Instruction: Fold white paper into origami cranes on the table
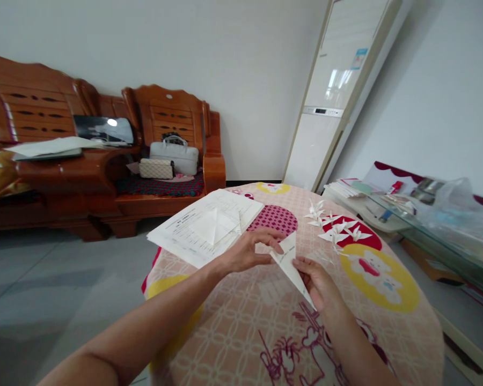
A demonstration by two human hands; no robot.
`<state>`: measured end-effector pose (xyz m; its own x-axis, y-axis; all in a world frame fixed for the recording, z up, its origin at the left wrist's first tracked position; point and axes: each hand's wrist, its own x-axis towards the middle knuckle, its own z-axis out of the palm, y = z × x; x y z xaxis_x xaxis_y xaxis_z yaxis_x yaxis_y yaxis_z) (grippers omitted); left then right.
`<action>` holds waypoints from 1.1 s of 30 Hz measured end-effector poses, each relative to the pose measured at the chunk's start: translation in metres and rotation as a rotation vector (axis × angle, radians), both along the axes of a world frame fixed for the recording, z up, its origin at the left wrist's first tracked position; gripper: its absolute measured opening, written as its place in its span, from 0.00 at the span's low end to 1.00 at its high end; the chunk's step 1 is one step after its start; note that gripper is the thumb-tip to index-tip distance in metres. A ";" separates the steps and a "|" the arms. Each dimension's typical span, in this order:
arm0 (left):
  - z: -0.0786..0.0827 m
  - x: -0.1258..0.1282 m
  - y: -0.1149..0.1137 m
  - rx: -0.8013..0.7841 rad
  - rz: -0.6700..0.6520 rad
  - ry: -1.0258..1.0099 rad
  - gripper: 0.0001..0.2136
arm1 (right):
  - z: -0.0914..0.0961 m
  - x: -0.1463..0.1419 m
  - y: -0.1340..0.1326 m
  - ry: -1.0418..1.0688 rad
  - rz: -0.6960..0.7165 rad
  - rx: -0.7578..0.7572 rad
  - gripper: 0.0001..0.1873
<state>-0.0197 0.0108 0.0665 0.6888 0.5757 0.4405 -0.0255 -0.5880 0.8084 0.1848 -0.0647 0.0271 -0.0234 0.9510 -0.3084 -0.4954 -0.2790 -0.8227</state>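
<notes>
Above the round table, a folded sheet of white printed paper (286,257) is held between both hands, its shape a long triangle. My left hand (251,250) pinches the paper's upper left corner between thumb and fingers. Lower down, my right hand (314,279) grips the right edge, its thumb on the near face and its other fingers partly hidden. To the left lies a stack of printed sheets (185,225) with a creased paper piece (216,226) on top. Several folded paper cranes (338,230) stand together at the right.
A patterned cloth covers the round table (225,327). Right of it, a glass-topped stand (418,220) holds papers and a plastic bag (454,203). Wooden chairs (165,107) with handbags stand against the back wall. A tall white air conditioner (314,145) stands behind the table.
</notes>
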 end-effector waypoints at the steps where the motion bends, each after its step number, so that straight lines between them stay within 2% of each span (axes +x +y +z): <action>1: 0.002 0.007 0.003 -0.032 -0.010 -0.036 0.07 | 0.000 0.000 0.000 0.021 0.007 0.018 0.10; 4: 0.005 0.023 0.011 -0.200 -0.099 -0.113 0.09 | -0.006 0.002 -0.002 0.000 0.068 0.073 0.13; 6: 0.006 0.030 0.014 -0.356 -0.152 -0.127 0.11 | -0.010 0.006 -0.002 -0.116 0.108 0.093 0.16; 9: 0.006 0.038 0.013 -0.555 -0.196 -0.081 0.15 | -0.012 0.015 0.000 -0.311 0.026 0.125 0.17; 11: 0.004 0.043 0.011 -0.604 -0.237 -0.043 0.17 | -0.011 0.019 0.001 -0.312 -0.031 0.172 0.17; 14: -0.002 0.050 0.010 -0.522 -0.264 0.017 0.20 | -0.007 0.019 -0.001 -0.218 -0.024 0.226 0.18; 18: -0.011 0.054 0.014 -0.281 -0.194 0.127 0.21 | -0.005 0.015 -0.004 -0.129 0.023 0.216 0.18; 20: -0.014 0.054 0.016 -0.235 -0.175 0.161 0.21 | -0.007 0.015 -0.003 -0.078 0.055 0.221 0.17; 26: -0.021 0.054 0.018 -0.302 -0.191 0.197 0.24 | -0.014 0.019 -0.002 0.021 0.083 0.188 0.16; 33: -0.030 0.058 0.019 -0.418 -0.179 0.201 0.31 | -0.013 0.014 -0.003 -0.012 0.061 0.167 0.15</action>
<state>0.0383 0.0299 0.0369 0.8408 0.5394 0.0457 0.0840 -0.2135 0.9733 0.1987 -0.0681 0.0140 -0.0799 0.9860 -0.1464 -0.4719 -0.1668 -0.8657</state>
